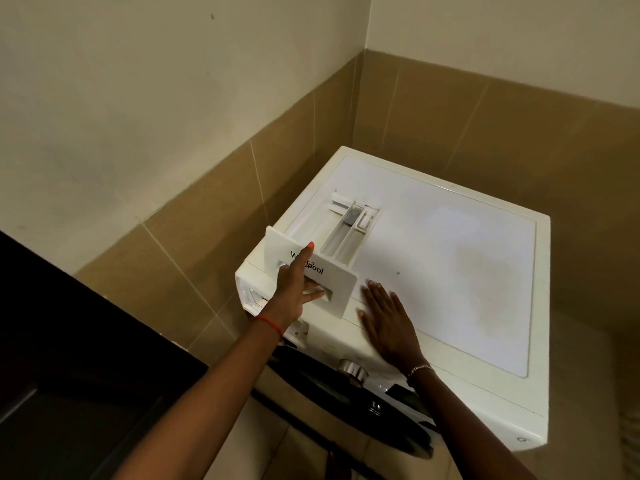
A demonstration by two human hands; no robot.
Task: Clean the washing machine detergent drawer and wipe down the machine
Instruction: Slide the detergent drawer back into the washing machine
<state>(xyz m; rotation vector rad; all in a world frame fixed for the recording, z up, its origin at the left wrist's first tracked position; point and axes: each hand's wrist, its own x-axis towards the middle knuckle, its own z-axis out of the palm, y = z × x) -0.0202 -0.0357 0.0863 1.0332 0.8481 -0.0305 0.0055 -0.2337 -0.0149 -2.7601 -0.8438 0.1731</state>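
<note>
— Where's the detergent drawer (pixel 346 233)?
— On top of the washing machine (pixel 450 271), at its front left corner.
— The hands?
— The left hand (pixel 294 289) grips the drawer's face panel, fingers in the handle recess. The right hand (pixel 384 320) lies flat, fingers straight, at the front edge just beside it.

Domestic laundry corner in a home. Evidence: a white front-loading washing machine (pixel 450 271) stands in a wall corner, with a control dial (pixel 351 368) and a dark round door (pixel 329 386) on its front. Its detergent drawer (pixel 343 233) is out of its slot. The lower walls are clad in tan tiles (pixel 207 209), with cream painted plaster (pixel 138 81) above. Tiled floor (pixel 277 441). A dark cabinet (pixel 69 358) stands at left.
</note>
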